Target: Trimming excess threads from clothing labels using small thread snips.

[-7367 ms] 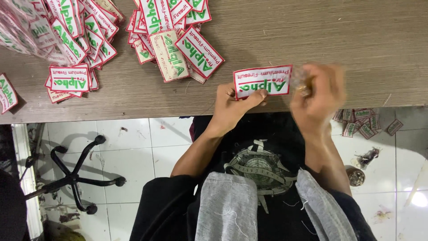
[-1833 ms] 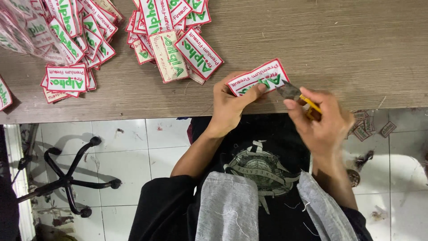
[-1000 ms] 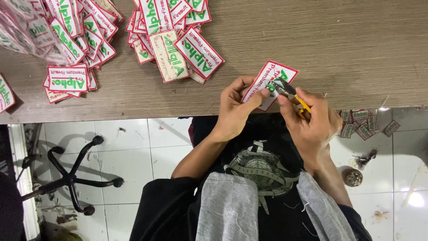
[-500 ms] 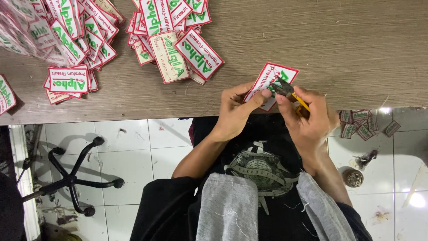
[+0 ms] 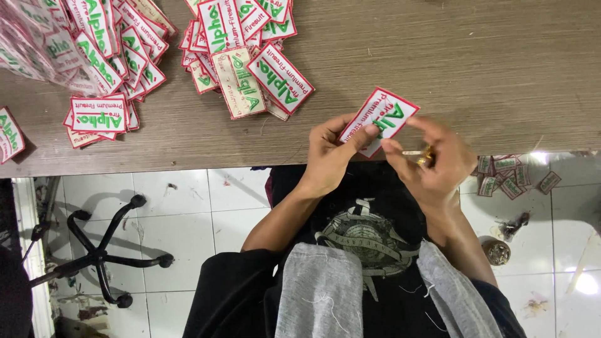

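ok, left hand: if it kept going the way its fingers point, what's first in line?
The left hand already pinches the patch. Its fingers point up-right, across bare wooden table; nothing else shows there, though depth is unclear.

Even, fairly bright light; the bench looks evenly lit. Glare spots on the floor tiles below-right of the right hand, which is slightly motion-blurred.

My right hand hides most of a small yellow tool, patch piles beyond it cut off by the frame's top edge
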